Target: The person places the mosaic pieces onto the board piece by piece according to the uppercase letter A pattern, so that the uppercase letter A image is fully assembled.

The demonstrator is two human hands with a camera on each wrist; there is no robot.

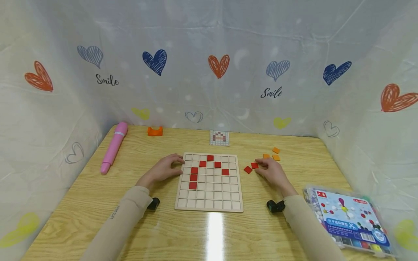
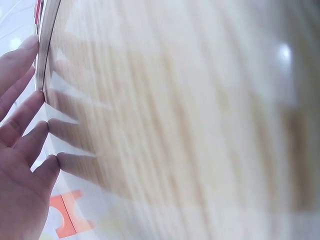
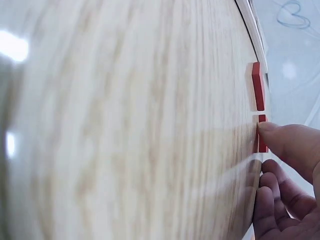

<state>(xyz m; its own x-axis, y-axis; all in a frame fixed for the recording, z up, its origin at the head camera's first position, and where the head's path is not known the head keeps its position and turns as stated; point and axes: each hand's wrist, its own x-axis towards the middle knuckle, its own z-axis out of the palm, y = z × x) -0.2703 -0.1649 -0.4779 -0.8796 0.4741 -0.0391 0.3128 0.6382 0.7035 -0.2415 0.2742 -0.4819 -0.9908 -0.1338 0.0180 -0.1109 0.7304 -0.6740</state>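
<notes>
A wooden grid board lies mid-table, with several red square tiles set in an arch-like pattern on its upper and left cells. My left hand rests at the board's left edge, thumb and fingertips right at the rim and fingers loosely bent. To the right of the board, my right hand pinches a red tile at the table surface. In the right wrist view the thumb presses on that tile's near side; the index fingertip is hidden behind it. Another red tile lies just beside it.
Orange tiles lie beyond my right hand. A printed pattern card sits behind the board. Further off are a pink stick-like object and an orange holder. A clear box with a molecule-model label stands at the right.
</notes>
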